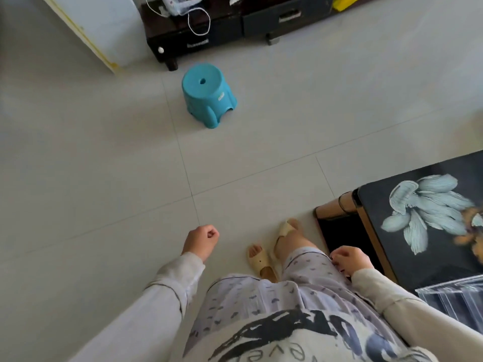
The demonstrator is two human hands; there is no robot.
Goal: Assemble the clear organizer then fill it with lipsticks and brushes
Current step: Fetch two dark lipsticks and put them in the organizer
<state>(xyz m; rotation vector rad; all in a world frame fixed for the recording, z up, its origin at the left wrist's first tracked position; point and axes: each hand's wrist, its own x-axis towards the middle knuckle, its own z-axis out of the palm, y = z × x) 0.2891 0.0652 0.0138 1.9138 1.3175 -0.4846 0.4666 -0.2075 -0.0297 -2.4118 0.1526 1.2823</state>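
A clear plastic organizer piece (452, 296) lies at the bottom right on the dark table (392, 257), partly cut off by the frame edge. My left hand (201, 241) hangs over the tiled floor as a closed fist with nothing in it. My right hand (350, 259) is beside my thigh, just left of the table edge, fingers curled in loosely, and nothing is seen in it. No lipsticks or brushes are in view.
I am standing on a pale tiled floor in sandals. A teal plastic stool (207, 94) stands ahead. A dark low cabinet (198, 37) with a white cable and a white appliance (99, 27) are at the back.
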